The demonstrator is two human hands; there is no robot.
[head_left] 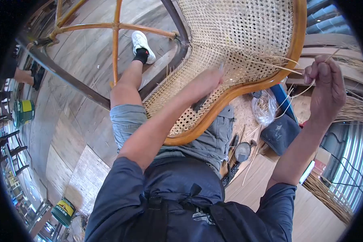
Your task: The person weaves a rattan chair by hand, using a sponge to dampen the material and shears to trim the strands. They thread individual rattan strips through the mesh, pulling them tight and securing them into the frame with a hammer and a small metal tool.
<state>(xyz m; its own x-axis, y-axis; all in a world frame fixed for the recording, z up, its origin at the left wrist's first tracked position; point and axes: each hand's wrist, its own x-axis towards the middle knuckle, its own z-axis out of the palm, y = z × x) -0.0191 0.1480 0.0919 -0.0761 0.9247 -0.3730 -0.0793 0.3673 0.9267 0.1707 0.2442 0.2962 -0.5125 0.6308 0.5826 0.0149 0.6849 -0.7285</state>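
A cane-woven chair panel [246, 24] with a curved, varnished wooden rim [226, 93] leans across my lap. My left hand [207, 84] is closed over the weave, round a dark-handled pointed tool [199, 105]; its exact kind is hidden by the fingers. To the right of the rim, my right hand [326, 86] is raised, with thumb and fingers pinched on a thin cane strand [284, 68]. That strand runs from the woven surface, over the rim, to my fingers, and a loose length curls below them.
Dark frame bars [68, 74] and a rattan frame [115, 44] stand at left. Beside me lie a plastic bag of cane [264, 109], a dark pouch [281, 135] and tools [242, 152]. Cans [63, 211] sit on the left floor; another person's leg [23, 76] shows far left.
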